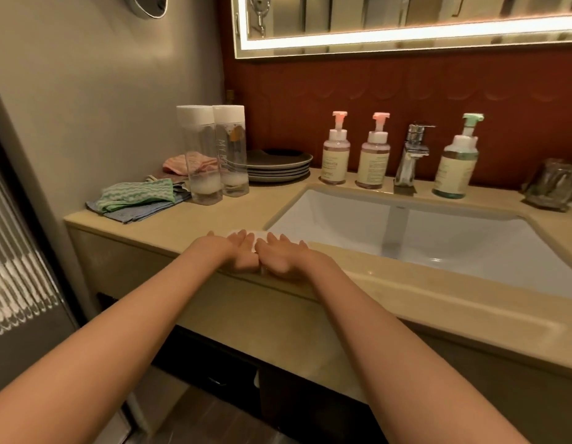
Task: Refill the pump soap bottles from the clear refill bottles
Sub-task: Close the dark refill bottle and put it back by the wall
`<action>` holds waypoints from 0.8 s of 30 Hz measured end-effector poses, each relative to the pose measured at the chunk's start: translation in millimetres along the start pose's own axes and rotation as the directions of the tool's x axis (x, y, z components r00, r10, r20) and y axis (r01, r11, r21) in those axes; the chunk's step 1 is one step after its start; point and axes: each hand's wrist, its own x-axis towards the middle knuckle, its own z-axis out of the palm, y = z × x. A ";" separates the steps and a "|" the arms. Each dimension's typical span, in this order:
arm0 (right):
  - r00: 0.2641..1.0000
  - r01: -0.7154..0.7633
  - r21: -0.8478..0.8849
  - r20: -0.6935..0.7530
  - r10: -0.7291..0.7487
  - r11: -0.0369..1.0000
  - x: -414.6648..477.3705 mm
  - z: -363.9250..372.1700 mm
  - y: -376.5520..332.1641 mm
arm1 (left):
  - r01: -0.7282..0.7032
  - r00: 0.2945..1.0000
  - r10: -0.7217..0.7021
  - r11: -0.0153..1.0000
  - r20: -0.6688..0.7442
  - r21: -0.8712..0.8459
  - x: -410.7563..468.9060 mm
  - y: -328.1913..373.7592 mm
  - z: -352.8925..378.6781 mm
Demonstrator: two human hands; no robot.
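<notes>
Far left on the beige stone counter (246, 208), two tall clear white-capped refill bottles (201, 155) hold foamy dregs; left hand (238, 253) and right hand (283, 259) lie flat, fingers straight.

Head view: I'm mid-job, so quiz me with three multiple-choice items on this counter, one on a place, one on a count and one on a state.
1. Relative to the tap, the green-pump bottle stands: A to its left; B to its right; C behind it.
2. How many pink-pump bottles are there? A one; B two; C three.
3. The two clear refill bottles are: A capped; B uncapped; C lying down.
Key: 1 B, it stands right of the tap. 2 B, two stand left of the tap. 3 A, a white cap sits on each upright bottle.
</notes>
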 end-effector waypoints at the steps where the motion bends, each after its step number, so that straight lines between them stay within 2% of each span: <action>1: 1.000 -0.016 0.000 -0.004 0.016 1.000 -8.2 1.6 4.7 | -0.018 1.000 0.018 1.000 -0.008 0.002 -5.1 7.3 1.9; 7: 0.995 -0.090 -0.003 -0.034 0.090 0.996 -43.6 1.6 34.5 | -0.101 0.992 0.102 0.995 -0.078 0.015 -17.5 48.6 2.9; 17: 0.974 -0.214 0.016 -0.076 0.215 0.977 -106.8 3.1 85.1 | -0.205 0.973 0.206 0.979 -0.103 0.023 -39.7 125.1 -4.5; 24: 0.912 -0.365 0.125 -0.152 0.381 0.923 -176.0 -2.8 134.4 | -0.350 0.913 0.367 0.929 -0.179 0.123 -62.9 204.9 -15.5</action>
